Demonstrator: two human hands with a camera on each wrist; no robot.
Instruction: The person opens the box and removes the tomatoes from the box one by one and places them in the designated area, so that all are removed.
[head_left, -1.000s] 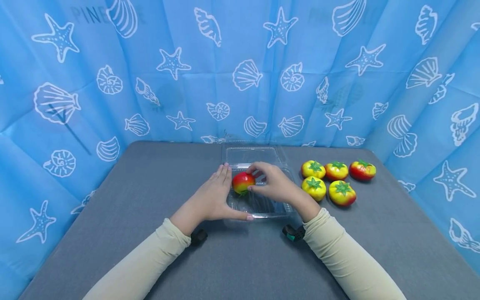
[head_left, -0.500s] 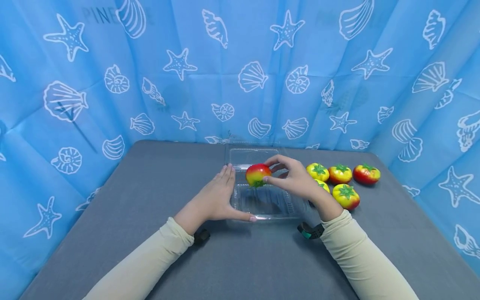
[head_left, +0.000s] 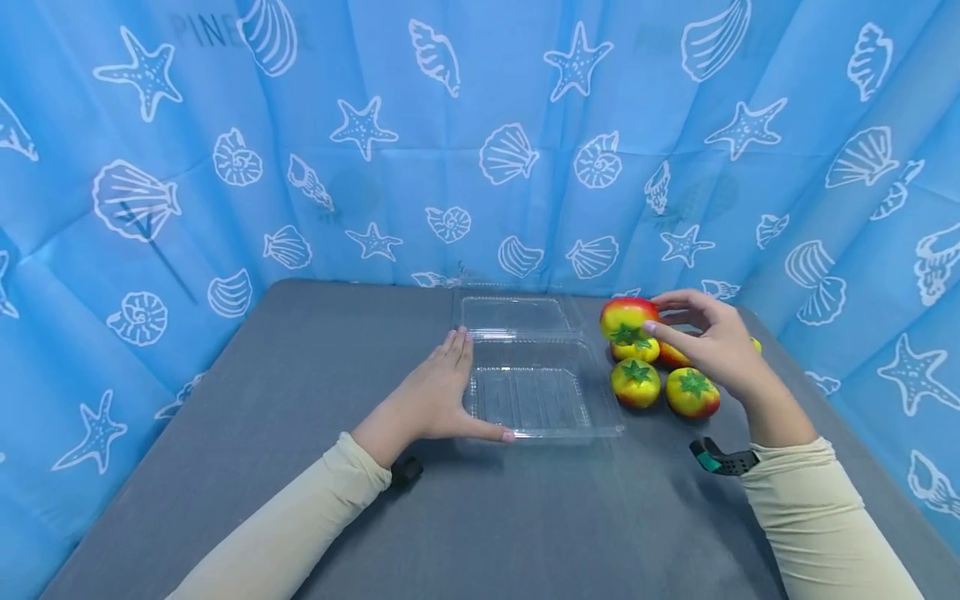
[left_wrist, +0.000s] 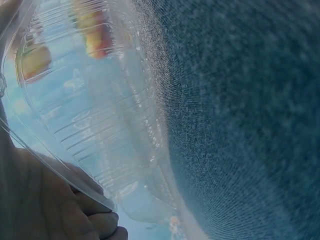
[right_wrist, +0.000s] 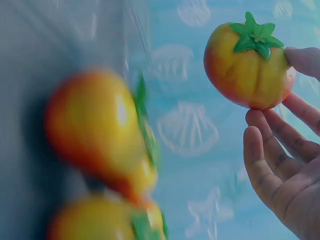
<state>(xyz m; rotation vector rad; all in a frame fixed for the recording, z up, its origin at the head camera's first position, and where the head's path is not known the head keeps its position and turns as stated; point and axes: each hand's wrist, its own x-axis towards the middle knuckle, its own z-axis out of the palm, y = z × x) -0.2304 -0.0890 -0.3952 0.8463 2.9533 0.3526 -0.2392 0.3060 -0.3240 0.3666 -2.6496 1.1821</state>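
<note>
A red-and-yellow toy tomato [head_left: 628,317] with a green leafy top is pinched between the thumb and fingers of my right hand [head_left: 708,342]. It is held in the air above the other tomatoes; the right wrist view shows the pinched tomato [right_wrist: 250,67] off the table. My left hand [head_left: 427,392] rests against the left side of a clear plastic box [head_left: 532,396], thumb straight along its front edge. In the left wrist view the fingers [left_wrist: 102,222] lie along the box rim. Nothing is inside the box, and its lid [head_left: 513,315] is folded open toward the back.
Several similar toy tomatoes stand at the right of the table, among them a front tomato [head_left: 636,383] and another tomato [head_left: 692,393]; some are partly hidden by my right hand. A blue shell-patterned curtain [head_left: 360,183] hangs behind the grey table [head_left: 285,375].
My right hand has lifted the tomato out of the box and carried it right, over the group of tomatoes. My left hand has stayed at the box.
</note>
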